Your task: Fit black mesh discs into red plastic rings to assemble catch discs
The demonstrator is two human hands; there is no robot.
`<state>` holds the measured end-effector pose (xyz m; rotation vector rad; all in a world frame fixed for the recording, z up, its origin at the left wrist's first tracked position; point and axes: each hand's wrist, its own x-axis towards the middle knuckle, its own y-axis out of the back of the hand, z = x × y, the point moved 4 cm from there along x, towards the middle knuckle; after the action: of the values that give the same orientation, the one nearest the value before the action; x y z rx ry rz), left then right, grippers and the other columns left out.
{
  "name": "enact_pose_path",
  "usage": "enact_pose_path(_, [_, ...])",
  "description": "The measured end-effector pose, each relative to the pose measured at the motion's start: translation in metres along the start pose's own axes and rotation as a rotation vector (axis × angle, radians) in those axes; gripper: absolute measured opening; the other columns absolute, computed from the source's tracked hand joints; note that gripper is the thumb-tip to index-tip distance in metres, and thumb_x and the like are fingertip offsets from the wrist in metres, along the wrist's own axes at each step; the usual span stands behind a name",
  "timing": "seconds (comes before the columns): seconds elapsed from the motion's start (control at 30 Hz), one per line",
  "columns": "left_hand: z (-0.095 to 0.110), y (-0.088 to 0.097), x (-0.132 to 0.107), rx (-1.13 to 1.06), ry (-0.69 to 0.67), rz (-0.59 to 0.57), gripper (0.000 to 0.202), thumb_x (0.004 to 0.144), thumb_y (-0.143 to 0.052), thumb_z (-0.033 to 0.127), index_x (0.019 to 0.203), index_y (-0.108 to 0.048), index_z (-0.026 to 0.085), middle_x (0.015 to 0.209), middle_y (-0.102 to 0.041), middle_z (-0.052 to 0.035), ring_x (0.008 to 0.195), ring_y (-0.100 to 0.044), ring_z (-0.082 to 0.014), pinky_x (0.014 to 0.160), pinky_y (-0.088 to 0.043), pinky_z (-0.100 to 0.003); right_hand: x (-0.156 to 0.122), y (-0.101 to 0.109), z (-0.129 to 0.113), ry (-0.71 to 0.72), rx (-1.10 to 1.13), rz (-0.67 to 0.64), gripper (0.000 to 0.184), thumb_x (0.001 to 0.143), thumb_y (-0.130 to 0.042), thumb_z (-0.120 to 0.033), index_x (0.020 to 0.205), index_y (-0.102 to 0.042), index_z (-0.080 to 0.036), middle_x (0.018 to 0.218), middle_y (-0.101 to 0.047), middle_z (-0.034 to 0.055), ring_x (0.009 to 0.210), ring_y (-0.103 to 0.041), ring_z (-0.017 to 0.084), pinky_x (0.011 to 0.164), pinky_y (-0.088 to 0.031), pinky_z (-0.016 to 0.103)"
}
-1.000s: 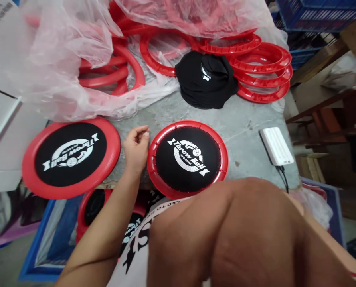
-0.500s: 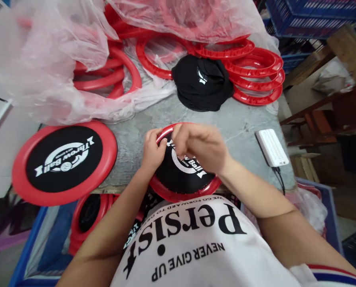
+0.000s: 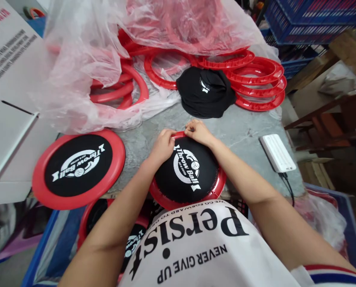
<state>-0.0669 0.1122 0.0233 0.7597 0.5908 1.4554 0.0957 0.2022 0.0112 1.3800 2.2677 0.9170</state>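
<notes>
A red ring with black "Throw Ball" fabric across it, a throw-ball disc, lies at the table's front edge against my shirt. My left hand grips its far left rim, thumb on top. Beside it, my right hand pinches the far edge, where fabric meets rim; the fingertips partly hide that spot. Farther back sits a pile of black fabric covers with a white print. To the left, another disc with a wide red rim rests face up, slightly over the table edge.
Stacked red rings stand at the back right. More rings lie under a clear plastic bag. A white power bank with a cable is on the right. Below the table, a blue bin holds finished-looking discs. Blue crates are stacked at upper right.
My right hand has moved from above the disc to its far rim and now pinches there. The disc's print has turned clockwise. The whole view has shifted slightly.
</notes>
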Motion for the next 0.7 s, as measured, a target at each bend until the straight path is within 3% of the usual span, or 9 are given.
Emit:
enact_pose_path(0.17, [0.006, -0.015, 0.017, 0.078, 0.073, -0.024, 0.019, 0.090, -0.057, 0.019, 0.097, -0.074, 0.019, 0.115, -0.064, -0.0095, 0.108, -0.064, -0.0248, 0.107, -0.052, -0.043, -0.008, -0.003, 0.015, -0.012, 0.187, 0.019, 0.012, 0.079, -0.064, -0.022, 0.067, -0.067, -0.019, 0.115, -0.071, 0.0081, 0.114, -0.063, 0.023, 0.111, -0.042, 0.043])
enact_pose_path(0.3, [-0.001, -0.021, 0.021, -0.017, 0.090, 0.035, 0.017, 0.088, -0.057, 0.017, 0.083, -0.074, 0.020, 0.109, -0.062, -0.0090, 0.104, -0.064, -0.0239, 0.105, -0.053, -0.043, -0.013, -0.002, 0.011, -0.007, 0.137, -0.053, 0.010, 0.079, -0.068, -0.026, 0.075, -0.073, -0.019, 0.122, -0.070, 0.0087, 0.119, -0.062, 0.025, 0.114, -0.040, 0.045])
enact_pose_path(0.47, [-0.005, -0.019, 0.020, -0.078, 0.085, 0.045, 0.015, 0.085, -0.059, 0.017, 0.078, -0.072, 0.021, 0.109, -0.062, -0.0078, 0.103, -0.064, -0.0228, 0.104, -0.053, -0.043, -0.012, -0.003, 0.004, -0.031, 0.029, -0.159, 0.010, 0.078, -0.073, -0.029, 0.080, -0.076, -0.020, 0.131, -0.068, 0.0065, 0.125, -0.058, 0.028, 0.116, -0.037, 0.048])
enact_pose_path(0.7, [-0.002, -0.017, 0.019, -0.053, 0.140, 0.025, 0.014, 0.086, -0.060, 0.017, 0.076, -0.070, 0.019, 0.112, -0.062, -0.0083, 0.098, -0.064, -0.0219, 0.101, -0.053, -0.042, -0.002, -0.009, 0.006, -0.132, 0.020, -0.181, 0.008, 0.076, -0.073, -0.029, 0.073, -0.075, -0.022, 0.127, -0.071, 0.0032, 0.121, -0.060, 0.028, 0.111, -0.040, 0.044])
